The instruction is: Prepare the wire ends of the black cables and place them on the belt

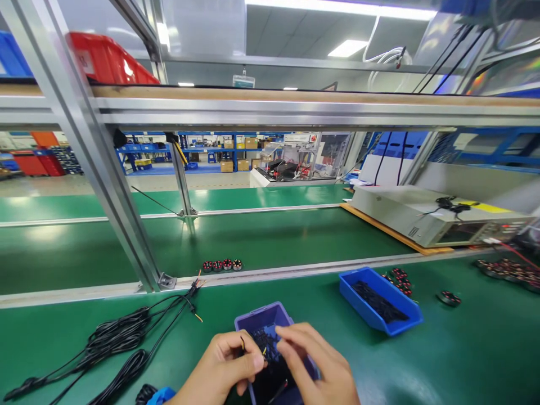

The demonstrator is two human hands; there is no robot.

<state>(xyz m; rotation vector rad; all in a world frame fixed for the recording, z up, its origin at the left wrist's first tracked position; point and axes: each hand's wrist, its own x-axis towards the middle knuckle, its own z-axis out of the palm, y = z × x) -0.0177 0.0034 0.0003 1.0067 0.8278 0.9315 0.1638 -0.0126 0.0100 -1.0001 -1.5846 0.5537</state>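
Note:
My left hand (230, 365) is closed in a pinch on a thin wire (242, 342), whose short yellow and dark ends poke out between the fingers. Beside it, my right hand (320, 363) has its thumb and fingertips drawn close together; anything between them is too small to make out. Both hands are over a purple-blue bin (264, 310), with small black pieces (265, 340) lying inside. Part of the bin is hidden behind the hands. At the left, bundles of black cable (122, 332) lie on the green bench, with bared coloured ends near the metal rail.
A blue bin (358, 306) of black pieces sits to the right, near several round copper-wound parts (399, 280). More such parts (508, 271) lie far right. Several stand in a row (222, 265) behind the rail. A grey instrument (422, 214) and a metal upright (105, 169) border the bench.

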